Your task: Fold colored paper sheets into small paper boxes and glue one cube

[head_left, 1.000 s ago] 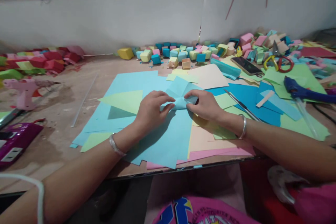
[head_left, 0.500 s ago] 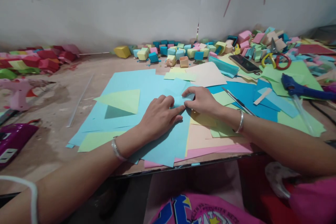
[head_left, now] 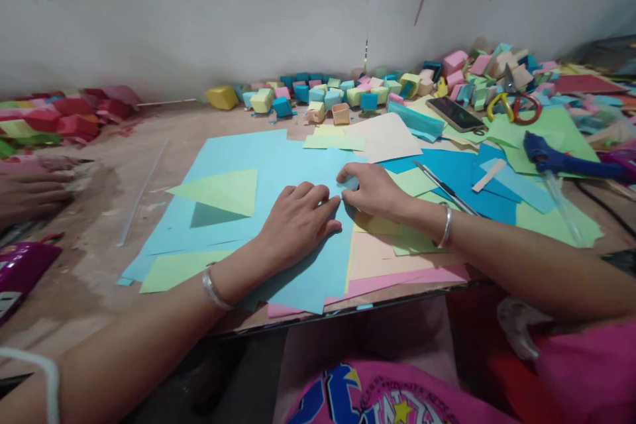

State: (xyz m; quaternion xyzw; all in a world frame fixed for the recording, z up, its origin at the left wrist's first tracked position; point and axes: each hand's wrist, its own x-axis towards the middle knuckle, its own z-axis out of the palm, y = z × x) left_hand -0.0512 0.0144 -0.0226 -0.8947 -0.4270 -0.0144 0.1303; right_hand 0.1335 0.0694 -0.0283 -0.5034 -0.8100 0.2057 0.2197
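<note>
My left hand [head_left: 298, 218] rests on a stack of light blue paper sheets [head_left: 258, 152]. Its fingers are bent, and the index fingertip presses on a light blue piece of paper, close to my right fingertips. My right hand [head_left: 372, 189] pinches the edge of this light blue paper [head_left: 350, 183] between thumb and index finger; much of the piece blends into the sheets below. A folded light green paper [head_left: 223, 192] stands partly raised to the left of my left hand. Beyond my right hand lies a pen [head_left: 444, 187] on blue paper.
Small folded paper boxes [head_left: 318, 96] line the wall. Scissors [head_left: 514, 108], a phone [head_left: 454, 114] and a blue glue gun [head_left: 571, 158] lie right. A clear glue stick [head_left: 143, 192] lies left. Another person's hand [head_left: 34, 195] is at the far left, near a purple device [head_left: 27, 271].
Another person's hand has come in at the far left, over the pink glue gun. My hands stay together at the light blue paper, which now looks flatter. The view has shifted slightly.
</note>
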